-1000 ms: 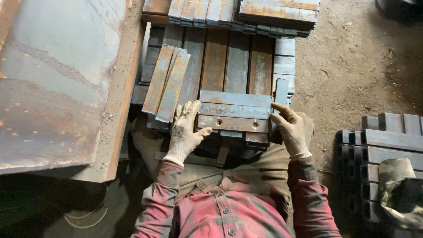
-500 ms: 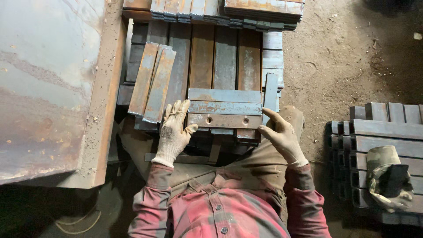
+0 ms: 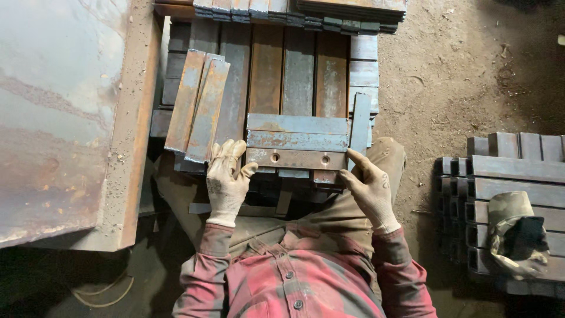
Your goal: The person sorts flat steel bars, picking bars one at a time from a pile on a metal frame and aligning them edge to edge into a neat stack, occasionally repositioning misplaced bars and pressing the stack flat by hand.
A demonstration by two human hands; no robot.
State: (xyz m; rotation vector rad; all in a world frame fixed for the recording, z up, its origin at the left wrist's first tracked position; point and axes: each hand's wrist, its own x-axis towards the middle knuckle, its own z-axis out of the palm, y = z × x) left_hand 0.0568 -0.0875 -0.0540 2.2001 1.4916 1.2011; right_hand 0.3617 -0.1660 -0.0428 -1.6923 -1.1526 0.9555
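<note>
Seen from above, a large rusty steel sheet with a thick orange-brown edge (image 3: 65,118) fills the left side. Just right of it, two long rusted flat steel bars (image 3: 197,106) lie tilted on a stack of grey and brown steel plates (image 3: 297,70). The left hand (image 3: 226,179), in a dirty pale work glove, rests with fingers loosely spread and open beside the left end of a short rusty steel plate with two round holes (image 3: 296,158) (this plate lies crosswise at the near edge of the stack, under two similar grey plates). The right hand (image 3: 369,187), also gloved, touches the plate's right end with its thumb and forefinger, lightly pinching the corner. Below are red plaid sleeves and olive trousers. Farther right, on the dirt floor (image 3: 465,70), sits a separate pile of dark square steel tubes (image 3: 506,171) with a crumpled glove (image 3: 518,232) on top.
</note>
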